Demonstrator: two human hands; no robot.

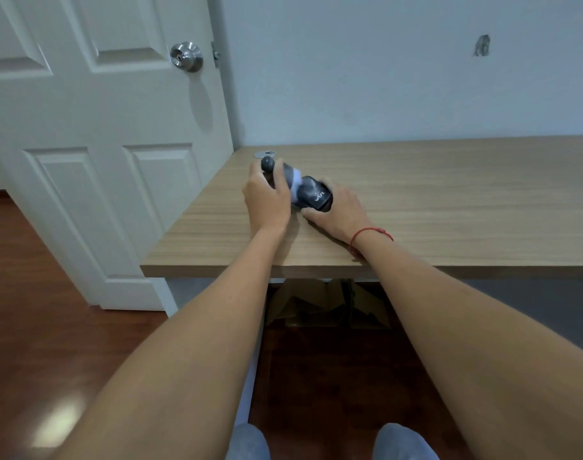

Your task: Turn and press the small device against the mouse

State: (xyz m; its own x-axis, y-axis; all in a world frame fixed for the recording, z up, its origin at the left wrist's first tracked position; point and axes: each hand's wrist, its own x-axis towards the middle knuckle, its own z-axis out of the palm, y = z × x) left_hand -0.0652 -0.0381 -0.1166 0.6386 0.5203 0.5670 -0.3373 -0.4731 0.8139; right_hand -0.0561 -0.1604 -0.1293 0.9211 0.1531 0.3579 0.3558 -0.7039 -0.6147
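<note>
A dark grey, elongated device (311, 192) with a white band round its middle and white lettering on its thick end lies tilted on the wooden desk (449, 200). Its thin end carries a round grey ball (268, 163). My left hand (267, 194) grips that thin end just below the ball. My right hand (338, 210) holds the thick end, thumb under it and fingers curled round its far side. The middle of the device is blurred.
A small flat metal plate (265, 154) lies at the desk's far left corner, just behind the ball. A white panelled door (101, 127) with a steel knob (186, 57) stands to the left. Cardboard (316, 303) sits under the desk.
</note>
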